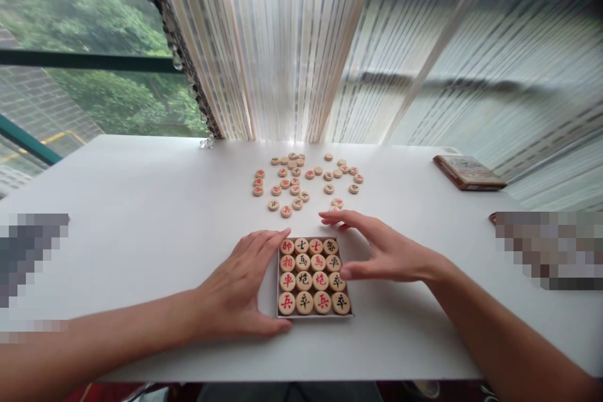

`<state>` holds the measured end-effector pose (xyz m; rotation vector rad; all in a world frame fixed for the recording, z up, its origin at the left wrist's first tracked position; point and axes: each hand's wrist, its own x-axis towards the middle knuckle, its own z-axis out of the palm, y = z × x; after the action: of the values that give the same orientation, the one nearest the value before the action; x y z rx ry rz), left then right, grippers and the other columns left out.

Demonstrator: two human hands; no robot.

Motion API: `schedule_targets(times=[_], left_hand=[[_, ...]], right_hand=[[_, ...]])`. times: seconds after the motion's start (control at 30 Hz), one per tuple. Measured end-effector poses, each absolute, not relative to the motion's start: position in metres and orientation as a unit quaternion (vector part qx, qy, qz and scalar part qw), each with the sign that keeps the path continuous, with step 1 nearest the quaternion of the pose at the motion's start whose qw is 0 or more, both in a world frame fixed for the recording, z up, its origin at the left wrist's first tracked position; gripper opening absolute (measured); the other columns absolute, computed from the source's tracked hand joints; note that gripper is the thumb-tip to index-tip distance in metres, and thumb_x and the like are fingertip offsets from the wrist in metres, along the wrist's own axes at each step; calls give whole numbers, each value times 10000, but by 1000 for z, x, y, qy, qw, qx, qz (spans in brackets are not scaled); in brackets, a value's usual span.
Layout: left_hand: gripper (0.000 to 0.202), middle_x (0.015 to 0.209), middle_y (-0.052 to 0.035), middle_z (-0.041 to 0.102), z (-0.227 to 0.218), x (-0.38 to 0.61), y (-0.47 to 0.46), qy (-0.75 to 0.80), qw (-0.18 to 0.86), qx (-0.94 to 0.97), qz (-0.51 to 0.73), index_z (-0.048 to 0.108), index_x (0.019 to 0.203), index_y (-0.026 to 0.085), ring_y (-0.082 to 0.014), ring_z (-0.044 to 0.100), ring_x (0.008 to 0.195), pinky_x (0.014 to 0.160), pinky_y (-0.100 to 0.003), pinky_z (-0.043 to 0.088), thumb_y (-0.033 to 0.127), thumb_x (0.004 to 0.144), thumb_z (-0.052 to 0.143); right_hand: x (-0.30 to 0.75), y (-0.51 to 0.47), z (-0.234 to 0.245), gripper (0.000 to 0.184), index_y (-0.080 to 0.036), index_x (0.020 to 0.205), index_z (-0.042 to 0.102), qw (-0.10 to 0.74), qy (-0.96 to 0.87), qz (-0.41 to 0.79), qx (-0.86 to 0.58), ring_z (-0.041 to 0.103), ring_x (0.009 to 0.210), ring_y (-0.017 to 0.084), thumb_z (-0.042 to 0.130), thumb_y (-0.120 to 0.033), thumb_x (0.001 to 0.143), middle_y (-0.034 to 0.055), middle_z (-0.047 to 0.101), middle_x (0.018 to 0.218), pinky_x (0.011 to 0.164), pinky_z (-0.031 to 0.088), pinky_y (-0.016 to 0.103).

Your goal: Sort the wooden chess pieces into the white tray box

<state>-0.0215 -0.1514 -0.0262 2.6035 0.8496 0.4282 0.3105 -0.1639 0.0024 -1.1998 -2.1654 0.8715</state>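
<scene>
A shallow square box [315, 316] lies near the front of the table, filled with rows of round wooden Chinese chess pieces [304, 280] marked in red and black characters. My left hand [235, 286] braces the box's left side, thumb at the near corner and fingertips at the far one. On the right, my right hand [384, 248] hovers with fingers stretched out and parted, its thumb at the box's right edge beside a black-marked piece. Beyond the box, loose chess pieces [286, 211] are scattered, some face down. My right fingers partly cover one red-marked piece.
The white table [141, 220] reaches back to a window with string curtains [292, 44]. At the back right lies a flat brown box [468, 173]. Blurred-out patches hide things at the left edge and right edge.
</scene>
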Motion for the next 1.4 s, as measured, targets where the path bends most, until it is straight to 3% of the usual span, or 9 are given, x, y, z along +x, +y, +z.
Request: schedule_targets(times=[0.1,0.2,0.4,0.57,1.1,1.23,1.4], left_hand=[[1276,1591,-208,437,-26,-20,-149,299,184,924,154,139,1670,213,-455,434,1466,1239,-630,394,558,691,881],[1262,1605,-203,429,-26,-20,-146,293,185,925,155,141,1672,213,-455,420,1484,1252,-620,383,563,703,871],[1244,1592,-207,433,-24,-17,-141,287,176,929,153,135,1664,211,-444,408,1492,1264,-624,359,542,711,865],[1209,1579,-203,449,-19,-14,-140,289,182,928,146,159,1651,210,-439,423,1485,1257,-617,378,518,719,864],[1180,1585,-214,452,-14,-14,-141,291,189,928,136,176,1648,196,-441,426,1493,1258,-611,378,504,735,856],[1180,1569,-222,468,-12,-14,-141,295,197,925,136,222,1630,185,-453,442,1478,1253,-617,387,514,704,874],[1202,1596,-208,434,-17,-18,-139,280,192,929,146,168,1649,210,-439,413,1497,1261,-618,377,524,726,871]], right_hand=[[309,-172,7,1191,-270,1645,433,200,-834,288,-427,437,1531,462,967,-630,643,197,489,1638,1226,428,655],[303,-177,10,1286,-222,1680,348,158,-843,285,-428,381,1558,454,977,-605,626,221,420,1664,1250,400,644],[293,-183,17,1331,-190,1690,262,102,-844,281,-444,370,1541,380,998,-432,608,187,417,1637,1281,386,536],[291,-186,17,1235,-170,1668,277,102,-850,264,-445,392,1506,364,951,-333,646,180,444,1601,1268,406,507],[293,-185,15,1164,-187,1651,315,122,-851,266,-436,418,1475,360,927,-331,672,169,471,1558,1257,414,509],[293,-185,16,1222,-173,1661,307,109,-851,266,-440,405,1497,364,960,-358,645,177,461,1584,1274,394,504],[298,-186,18,1335,-207,1698,230,102,-845,272,-449,332,1572,373,989,-457,628,180,369,1683,1296,358,523]])
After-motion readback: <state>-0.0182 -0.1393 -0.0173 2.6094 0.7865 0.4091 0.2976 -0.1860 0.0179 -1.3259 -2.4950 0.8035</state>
